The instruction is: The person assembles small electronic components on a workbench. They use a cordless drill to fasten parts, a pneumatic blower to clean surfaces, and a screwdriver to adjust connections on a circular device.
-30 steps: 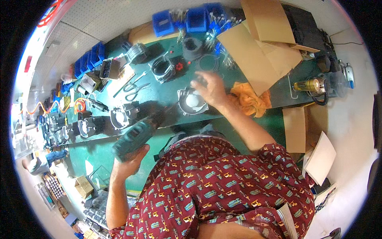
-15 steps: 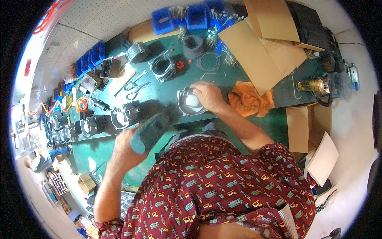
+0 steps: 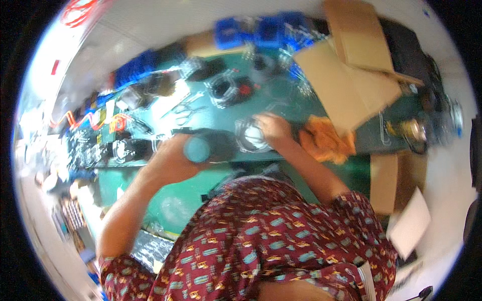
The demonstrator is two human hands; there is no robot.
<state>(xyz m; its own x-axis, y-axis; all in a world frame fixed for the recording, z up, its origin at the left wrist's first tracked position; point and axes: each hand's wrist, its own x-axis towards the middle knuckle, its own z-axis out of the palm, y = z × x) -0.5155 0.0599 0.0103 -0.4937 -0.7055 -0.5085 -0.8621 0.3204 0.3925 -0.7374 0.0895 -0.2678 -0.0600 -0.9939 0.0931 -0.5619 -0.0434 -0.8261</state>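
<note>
Green workbench (image 3: 213, 119), teal tool (image 3: 197, 149) now turned end-on

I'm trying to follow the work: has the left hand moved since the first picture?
Yes, away from the body. The left hand, gripping the teal power tool, showed below the green bench's front edge; now it overlaps that edge.

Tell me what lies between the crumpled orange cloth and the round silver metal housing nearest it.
The head view shows the person's bare right hand between them, at the edge of the housing and left of the cloth.
</note>
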